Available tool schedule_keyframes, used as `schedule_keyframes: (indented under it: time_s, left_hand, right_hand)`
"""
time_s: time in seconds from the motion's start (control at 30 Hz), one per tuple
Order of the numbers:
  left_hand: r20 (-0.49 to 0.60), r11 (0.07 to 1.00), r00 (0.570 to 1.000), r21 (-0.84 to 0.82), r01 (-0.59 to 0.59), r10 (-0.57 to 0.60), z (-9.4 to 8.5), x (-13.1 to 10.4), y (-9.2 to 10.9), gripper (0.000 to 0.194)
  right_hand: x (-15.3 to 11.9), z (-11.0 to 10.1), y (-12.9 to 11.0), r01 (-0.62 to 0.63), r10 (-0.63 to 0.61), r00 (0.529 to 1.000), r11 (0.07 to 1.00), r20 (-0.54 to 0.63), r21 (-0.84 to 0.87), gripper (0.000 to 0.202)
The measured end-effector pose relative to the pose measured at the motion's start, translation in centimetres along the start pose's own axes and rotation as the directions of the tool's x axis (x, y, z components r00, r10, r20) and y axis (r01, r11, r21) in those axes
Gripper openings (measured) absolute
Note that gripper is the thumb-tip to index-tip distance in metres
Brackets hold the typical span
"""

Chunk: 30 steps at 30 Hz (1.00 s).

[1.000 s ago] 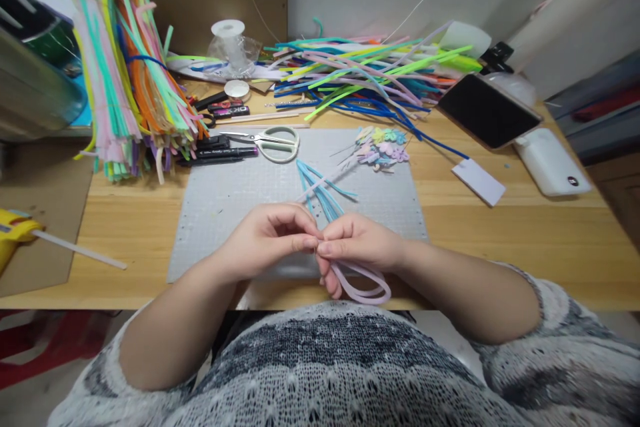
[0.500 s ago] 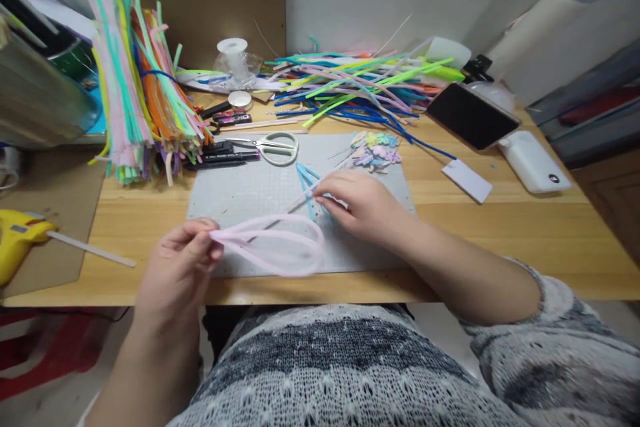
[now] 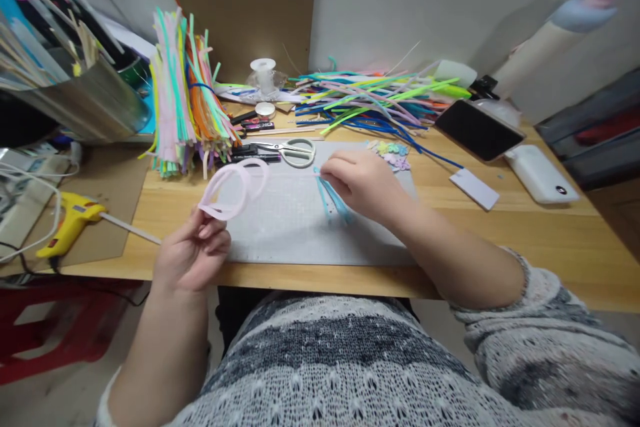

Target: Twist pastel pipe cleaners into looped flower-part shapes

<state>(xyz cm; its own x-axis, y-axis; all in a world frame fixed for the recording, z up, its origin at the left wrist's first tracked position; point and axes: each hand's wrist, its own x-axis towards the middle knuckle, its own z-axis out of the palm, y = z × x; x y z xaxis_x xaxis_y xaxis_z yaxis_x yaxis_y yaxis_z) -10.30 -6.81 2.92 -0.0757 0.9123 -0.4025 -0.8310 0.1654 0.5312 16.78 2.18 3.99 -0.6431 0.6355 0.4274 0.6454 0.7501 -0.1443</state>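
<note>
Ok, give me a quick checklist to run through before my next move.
1. Left hand gripping lilac loops: ok.
2. Right hand pinching a strand: cannot tell, fingertips too indistinct.
3. Blue strips lying on the grey mat: ok.
4. Flower pieces in full view: not ok, right hand blocks some.
5. Scissors out of both hands: ok.
6. Glue gun set aside, left: ok.

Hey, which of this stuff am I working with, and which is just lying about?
Seemingly in use:
pale pink loops, pinched in your left hand
light blue strips, close by your right hand
gray mat, under the strips

Apparently lying about:
phone
white card
yellow glue gun
</note>
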Motion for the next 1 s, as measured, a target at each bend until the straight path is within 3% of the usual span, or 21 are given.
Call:
schedule_keyframes:
  time_s: [0.13,0.33,0.47,0.63,0.77,0.87,0.93,1.0]
  left_hand:
    - [0.033,0.993,0.997,-0.094,0.070,-0.067,0.6,0.2,-0.3,0.010]
    - [0.043,0.990,0.990,-0.048,0.134,-0.132,1.5,0.8,-2.5,0.020]
    - [0.070,0.964,0.971,-0.127,0.235,-0.228,2.0,1.0,-3.5,0.025]
    - [0.125,0.960,0.974,-0.186,0.209,-0.188,2.1,1.0,-3.0,0.029]
    - [0.155,0.957,0.972,-0.203,0.209,-0.179,2.1,0.9,-2.6,0.029]
    - [0.118,0.965,0.975,-0.167,0.204,-0.186,2.3,0.9,-2.9,0.026]
    - [0.062,0.973,0.977,-0.090,0.211,-0.206,2.4,1.0,-3.6,0.021]
    - [-0.008,0.980,0.980,0.031,0.197,-0.197,2.3,1.1,-4.6,0.016]
  right_hand:
    - [-0.9,-1.9,-0.4,-0.024,0.046,0.989,0.988,-0.141,0.154,0.021]
    - [-2.3,-1.6,-1.9,0.029,0.051,0.978,0.929,-0.204,0.369,0.011]
    - [-3.5,-1.6,-2.7,-0.087,0.135,0.988,0.883,-0.072,0.461,0.010]
    - [-5.6,-1.9,-2.6,-0.271,0.304,0.952,0.827,0.013,0.492,0.010]
    - [-6.9,-1.9,-2.3,-0.323,0.343,0.938,0.806,0.053,0.496,0.010]
    - [-7.2,-1.7,-2.4,-0.316,0.337,0.939,0.778,0.064,0.543,0.010]
    - [-7.0,-1.5,-2.7,-0.329,0.351,0.932,0.716,0.090,0.615,0.010]
    - [-6.8,-1.1,-3.2,-0.371,0.393,0.906,0.562,0.156,0.739,0.009]
